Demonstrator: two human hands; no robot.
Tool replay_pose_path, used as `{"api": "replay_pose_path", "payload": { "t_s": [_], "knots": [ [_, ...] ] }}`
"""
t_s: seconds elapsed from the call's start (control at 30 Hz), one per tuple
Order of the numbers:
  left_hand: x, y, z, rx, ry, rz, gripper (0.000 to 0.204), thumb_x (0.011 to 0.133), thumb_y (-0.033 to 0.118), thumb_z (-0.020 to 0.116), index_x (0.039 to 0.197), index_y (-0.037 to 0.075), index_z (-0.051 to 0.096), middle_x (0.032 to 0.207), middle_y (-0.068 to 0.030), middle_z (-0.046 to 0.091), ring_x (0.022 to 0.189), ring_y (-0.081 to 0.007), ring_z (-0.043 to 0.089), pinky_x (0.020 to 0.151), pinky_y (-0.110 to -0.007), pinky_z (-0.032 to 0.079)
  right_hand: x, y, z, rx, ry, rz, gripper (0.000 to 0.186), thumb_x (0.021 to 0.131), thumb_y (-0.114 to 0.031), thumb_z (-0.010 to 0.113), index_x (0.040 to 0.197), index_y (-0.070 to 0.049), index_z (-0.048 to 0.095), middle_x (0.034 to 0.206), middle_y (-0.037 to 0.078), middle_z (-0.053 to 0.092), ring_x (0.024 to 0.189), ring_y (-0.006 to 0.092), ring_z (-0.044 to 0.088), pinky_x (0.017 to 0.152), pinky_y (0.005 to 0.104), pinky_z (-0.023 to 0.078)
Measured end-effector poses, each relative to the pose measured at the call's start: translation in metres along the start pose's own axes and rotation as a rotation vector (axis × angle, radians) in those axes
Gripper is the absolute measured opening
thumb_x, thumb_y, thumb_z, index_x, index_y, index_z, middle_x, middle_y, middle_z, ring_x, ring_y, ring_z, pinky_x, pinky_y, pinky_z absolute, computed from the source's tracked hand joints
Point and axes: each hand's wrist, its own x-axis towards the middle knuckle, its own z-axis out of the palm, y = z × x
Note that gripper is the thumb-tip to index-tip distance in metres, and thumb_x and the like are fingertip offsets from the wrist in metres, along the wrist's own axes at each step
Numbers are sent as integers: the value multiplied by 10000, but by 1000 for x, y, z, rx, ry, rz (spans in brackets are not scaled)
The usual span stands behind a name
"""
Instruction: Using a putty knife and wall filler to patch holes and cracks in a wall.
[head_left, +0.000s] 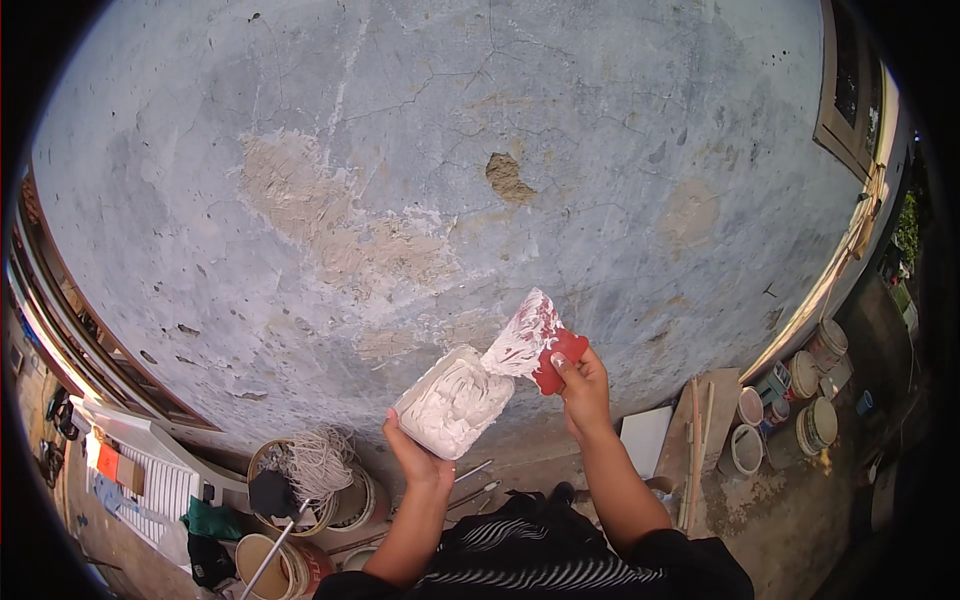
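Note:
My left hand (418, 455) is wrapped round the lower left side of a shallow rectangular tub (455, 405), tilted and filled with whitish filler paste. In my right hand (583, 388) is a red putty knife (528, 338), its broad blade smeared with white paste, the thumb pressed on its red handle end. One corner of the blade meets the tub's upper right edge. Both are held in front of a blue-grey wall (590, 240). On that wall are a rough beige patch (340, 220), a brown hole (508, 178) and a fainter beige patch (690, 212).
A bucket with a mop (315, 465) and other buckets (275, 565) stand at lower left, beside a white slatted panel (150, 500). Boards (705, 430) lean at right, near several paint buckets (745, 450). A window frame (850, 90) is at upper right.

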Motion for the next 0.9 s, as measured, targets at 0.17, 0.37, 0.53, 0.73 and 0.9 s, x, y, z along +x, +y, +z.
{"api": "replay_pose_path", "payload": {
  "t_s": [0.17,0.37,0.53,0.73,0.9],
  "knots": [
    [1,-1,-3,3,-11,12,706,982,549,354,1404,-9,446,1399,-175,537,1274,-338,541,1072,-454,435,0,-1,-4,28,31,33,270,973,-76,603,1238,-29,586,1101,61,692,930,140,685,748,283,577],
    [2,2,-2,-1,5,22,705,981,550,345,1412,0,440,1406,-171,532,1273,-346,541,1070,-463,437,1,-2,-11,65,39,99,279,979,-82,593,1254,-40,580,1121,61,677,962,150,678,770,301,577],
    [5,4,-8,-15,2,23,732,968,576,344,1434,18,420,1426,-171,514,1281,-363,532,1053,-521,450,0,-2,-10,72,66,160,281,987,-93,582,1263,-44,575,1122,60,674,953,154,678,771,307,577],
    [6,2,-12,-11,-24,24,749,961,590,343,1449,25,405,1446,-170,496,1286,-371,527,1039,-552,454,3,1,-15,110,78,109,279,987,-88,582,1262,-43,574,1126,67,675,964,155,677,769,306,578],
    [8,2,-16,-12,-25,17,770,949,611,344,1462,39,388,1449,-171,490,1275,-396,530,977,-624,473,3,2,-15,89,76,88,283,986,-82,579,1266,-37,570,1129,67,674,968,150,675,785,305,581]
  ]
}}
